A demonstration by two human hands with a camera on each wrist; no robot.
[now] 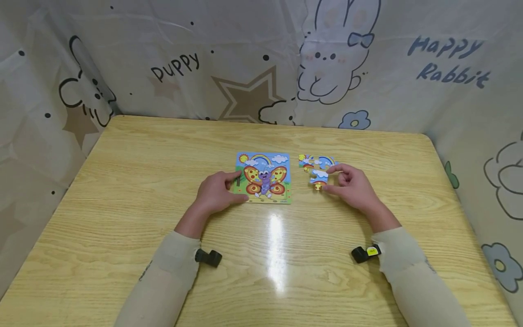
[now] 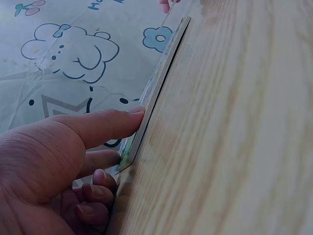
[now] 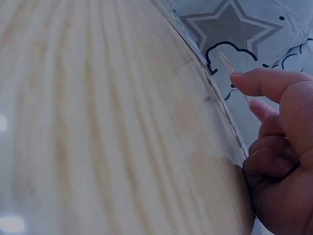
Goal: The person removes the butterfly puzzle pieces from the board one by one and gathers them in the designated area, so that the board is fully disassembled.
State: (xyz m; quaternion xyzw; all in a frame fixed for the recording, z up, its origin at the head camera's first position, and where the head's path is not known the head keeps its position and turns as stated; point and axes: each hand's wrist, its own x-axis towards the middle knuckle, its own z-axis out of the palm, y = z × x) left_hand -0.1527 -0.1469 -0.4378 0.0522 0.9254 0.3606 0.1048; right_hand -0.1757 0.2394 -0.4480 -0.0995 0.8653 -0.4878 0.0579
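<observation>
A square puzzle board (image 1: 264, 176) printed with a purple butterfly, a sun and a rainbow lies on the table. My left hand (image 1: 216, 193) holds it by its lower left corner, index finger at the left edge and thumb at the bottom. In the left wrist view the thumb (image 2: 115, 125) rests on the rim of the thin board, the other fingers curled below. My right hand (image 1: 350, 186) pinches a puzzle piece (image 1: 319, 178) with cloud and rainbow print between thumb and index finger. In the right wrist view that piece (image 3: 225, 60) shows edge-on, raised above the table.
Several loose puzzle pieces (image 1: 327, 161) lie just right of the board, partly behind the held piece. The wooden table (image 1: 143, 172) carries a glare streak in front of the board. A printed curtain (image 1: 184, 59) hangs behind and along both sides.
</observation>
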